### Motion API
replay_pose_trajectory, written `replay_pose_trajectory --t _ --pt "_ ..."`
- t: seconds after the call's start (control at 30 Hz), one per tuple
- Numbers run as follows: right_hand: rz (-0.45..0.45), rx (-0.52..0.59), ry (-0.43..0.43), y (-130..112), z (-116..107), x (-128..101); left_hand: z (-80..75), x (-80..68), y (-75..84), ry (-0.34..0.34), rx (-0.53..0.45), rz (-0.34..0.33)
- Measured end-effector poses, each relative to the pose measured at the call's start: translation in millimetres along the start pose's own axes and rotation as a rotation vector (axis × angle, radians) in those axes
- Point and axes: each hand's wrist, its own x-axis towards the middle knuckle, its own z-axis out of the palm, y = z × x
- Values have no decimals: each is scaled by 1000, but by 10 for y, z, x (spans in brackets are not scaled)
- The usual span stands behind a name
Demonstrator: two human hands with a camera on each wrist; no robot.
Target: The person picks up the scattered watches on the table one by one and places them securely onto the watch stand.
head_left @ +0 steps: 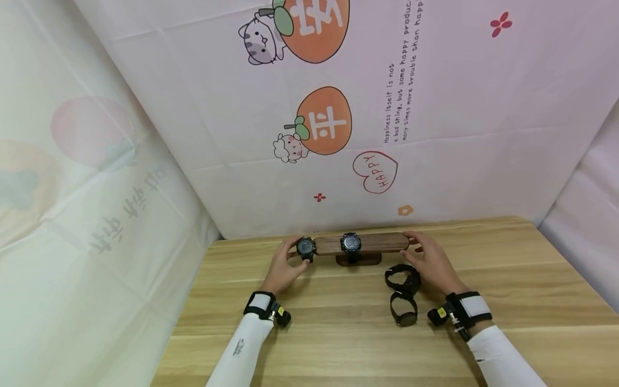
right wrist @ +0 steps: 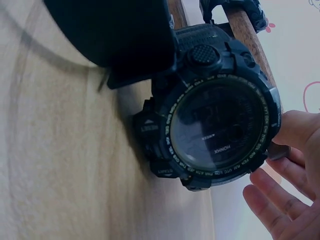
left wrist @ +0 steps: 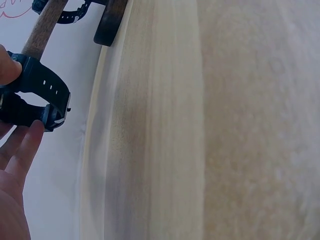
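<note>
A dark wooden watch stand (head_left: 382, 243) with a horizontal bar stands near the back of the table. My left hand (head_left: 284, 270) pinches a black digital watch (head_left: 306, 248) at the bar's left end; its closed strap loop (left wrist: 52, 87) shows in the left wrist view. Another black watch (head_left: 351, 243) hangs round the middle of the bar. With thumb and fingers, my right hand (head_left: 432, 262) holds the bar's right end. Below that hand lie two more watches, a chunky black digital one (head_left: 412, 280) and a slimmer one (head_left: 407, 319); the chunky one fills much of the right wrist view.
The wood-grain table (head_left: 338, 333) stretches toward me. Behind it rises a printed white cloth (head_left: 242, 199), close to the stand, and another cloth (head_left: 159, 258) hangs on the left. The stand's small base (head_left: 371, 259) rests under the bar.
</note>
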Motion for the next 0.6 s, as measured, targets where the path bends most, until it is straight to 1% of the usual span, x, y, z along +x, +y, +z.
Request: replay_pose_trajectory --t 0.27,0.33,0.6 --pt "10 0 -13 -38 -29 -5 3 37 -19 -3 -29 20" --pt "13 -3 -14 -44 -30 -5 -3 40 -15 -6 -23 22" --pt "14 -14 -14 -33 -25 0 -11 67 -2 -19 6 -13"
